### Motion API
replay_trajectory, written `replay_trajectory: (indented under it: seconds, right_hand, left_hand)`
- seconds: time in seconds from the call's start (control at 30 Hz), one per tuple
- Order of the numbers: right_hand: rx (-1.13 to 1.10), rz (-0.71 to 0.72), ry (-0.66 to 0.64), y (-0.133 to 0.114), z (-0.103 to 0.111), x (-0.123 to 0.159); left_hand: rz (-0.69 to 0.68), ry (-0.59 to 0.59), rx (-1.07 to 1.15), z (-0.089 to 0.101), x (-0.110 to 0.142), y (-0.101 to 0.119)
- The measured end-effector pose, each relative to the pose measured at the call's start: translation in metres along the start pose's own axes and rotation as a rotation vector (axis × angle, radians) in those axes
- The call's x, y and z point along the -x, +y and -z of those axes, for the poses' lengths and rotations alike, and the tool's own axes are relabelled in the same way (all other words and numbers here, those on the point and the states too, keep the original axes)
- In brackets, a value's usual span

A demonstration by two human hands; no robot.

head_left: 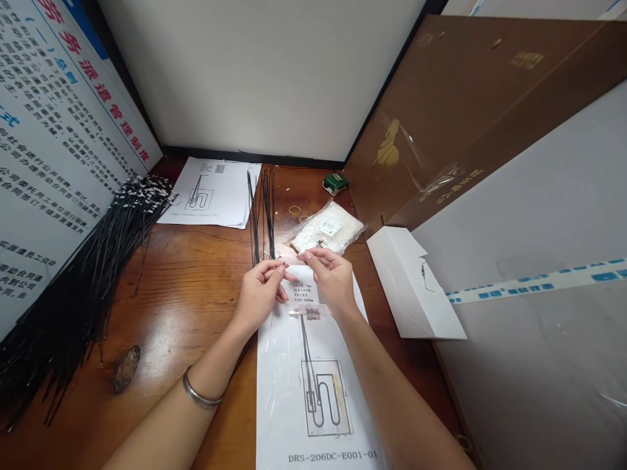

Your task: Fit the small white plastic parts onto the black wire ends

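My left hand [259, 294] is closed in a pinch, with the dark tip of a thin black wire [241, 360] at its fingertips; the wire runs down behind the wrist. Close by on the right, my right hand [334, 282] pinches thumb against fingers on something too small to make out. Both are over the top of a printed drawing sheet [280, 398] showing a looped wire diagram. Just beyond the fingers lies a clear plastic bag [326, 228] of small white parts. Several black wires [268, 209] lie beyond my left hand.
A big bundle of black wires [93, 281] with white-tipped ends leans at the left. More printed sheets [200, 196] lie at the back. A green tape measure [335, 183], a white box [411, 287] and a brown board [441, 111] are to the right.
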State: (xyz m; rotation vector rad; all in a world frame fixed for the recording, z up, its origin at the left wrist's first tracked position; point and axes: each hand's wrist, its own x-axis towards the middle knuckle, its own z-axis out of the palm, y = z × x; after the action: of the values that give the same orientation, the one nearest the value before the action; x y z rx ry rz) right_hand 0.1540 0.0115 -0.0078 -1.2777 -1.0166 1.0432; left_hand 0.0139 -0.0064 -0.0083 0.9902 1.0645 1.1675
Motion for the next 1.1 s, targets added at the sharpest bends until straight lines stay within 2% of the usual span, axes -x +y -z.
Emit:
replay_trajectory:
  seconds: [0.1, 0.2, 0.37, 0.77, 0.93, 1.1]
  right_hand:
    - [-0.057, -0.05, -0.018, 0.005, 0.001, -0.002]
    - [-0.106, -0.091, -0.096, 0.007, 0.0, 0.001]
    - [-0.121, -0.076, -0.192, 0.008, -0.006, 0.009]
    - [-0.089, -0.017, -0.157, 0.01, -0.01, 0.016]
    - [-0.128, -0.079, -0.237, 0.009, -0.009, 0.016]
    - [-0.21, -0.166, -0.235, 0.008, -0.009, 0.014]
  left_hand:
    - [-0.004, 0.021, -0.017, 0.0, -0.001, -0.001]
    - [0.002, 0.03, -0.016, -0.001, -0.001, -0.002]
    - [0.012, 0.042, 0.012, -0.002, 0.0, -0.001]
    - [0.014, 0.067, 0.03, -0.001, 0.001, 0.001]
    - [0.02, 0.078, 0.069, 0.0, 0.0, 0.001]
    - [0.014, 0.086, 0.076, -0.001, -0.001, 0.0]
